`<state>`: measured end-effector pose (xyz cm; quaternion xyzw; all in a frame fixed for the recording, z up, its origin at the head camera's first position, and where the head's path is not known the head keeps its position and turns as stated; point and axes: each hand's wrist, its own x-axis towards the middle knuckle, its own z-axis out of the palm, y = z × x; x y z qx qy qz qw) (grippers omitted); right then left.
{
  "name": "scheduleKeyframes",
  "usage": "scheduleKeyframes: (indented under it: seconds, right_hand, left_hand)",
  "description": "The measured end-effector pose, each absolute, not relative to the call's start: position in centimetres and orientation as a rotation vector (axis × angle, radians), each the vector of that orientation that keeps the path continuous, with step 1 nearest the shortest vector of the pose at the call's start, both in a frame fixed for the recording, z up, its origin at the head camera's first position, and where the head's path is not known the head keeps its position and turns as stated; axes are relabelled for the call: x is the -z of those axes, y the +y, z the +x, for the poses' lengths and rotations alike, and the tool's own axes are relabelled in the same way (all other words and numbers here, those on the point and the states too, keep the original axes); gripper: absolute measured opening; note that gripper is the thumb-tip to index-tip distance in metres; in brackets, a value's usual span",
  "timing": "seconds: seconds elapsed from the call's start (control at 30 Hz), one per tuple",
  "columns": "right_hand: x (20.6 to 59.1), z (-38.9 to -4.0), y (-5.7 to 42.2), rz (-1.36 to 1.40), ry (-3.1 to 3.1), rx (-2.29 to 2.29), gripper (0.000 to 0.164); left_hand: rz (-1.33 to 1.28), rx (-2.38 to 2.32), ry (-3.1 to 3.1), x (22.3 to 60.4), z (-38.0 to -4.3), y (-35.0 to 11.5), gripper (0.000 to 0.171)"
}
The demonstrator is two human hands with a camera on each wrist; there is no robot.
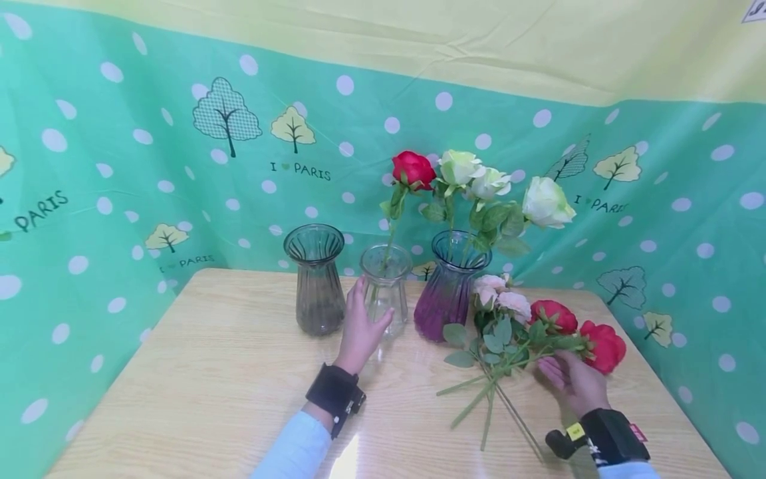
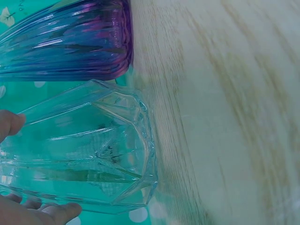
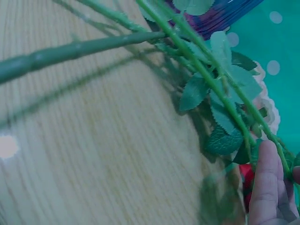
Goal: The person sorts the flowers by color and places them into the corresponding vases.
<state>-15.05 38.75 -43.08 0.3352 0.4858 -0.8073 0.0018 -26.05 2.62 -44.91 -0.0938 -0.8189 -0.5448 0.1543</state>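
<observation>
My left hand (image 1: 363,329) holds a clear glass vase (image 2: 79,154), thumb on one side and fingers on the other. One red rose (image 1: 413,169) stands upright in that vase. At the right, my right hand (image 1: 574,382) reaches in beside the stems of two red flowers (image 1: 604,346), its fingers extended. A green stem (image 3: 262,126) runs between its fingers and thumb in the right wrist view. Pale pink flowers (image 1: 514,305) lie in the same pile, their leaves and stems crossing.
A grey ribbed vase (image 1: 320,293) stands left of the clear one. To the right, a purple-blue vase (image 1: 443,303) holds white roses (image 1: 546,201). Behind the wooden table (image 1: 209,386) hangs a green and yellow cloth (image 1: 443,126) with dots and trees.
</observation>
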Motion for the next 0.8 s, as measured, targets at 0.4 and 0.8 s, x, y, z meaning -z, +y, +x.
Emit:
scheduleKeyframes:
  seconds: [0.4,0.8]
  right_hand:
    - [40.8,-14.1,38.4,0.852,1.556,2.750,0.017]
    - [37.2,-14.6,34.3,0.487,1.280,3.142,0.010]
  left_hand:
    - [-0.251,1.567,-2.366,45.0,-26.2,2.7,0.087]
    - [-0.262,1.551,-2.354,44.9,-26.1,2.6,0.087]
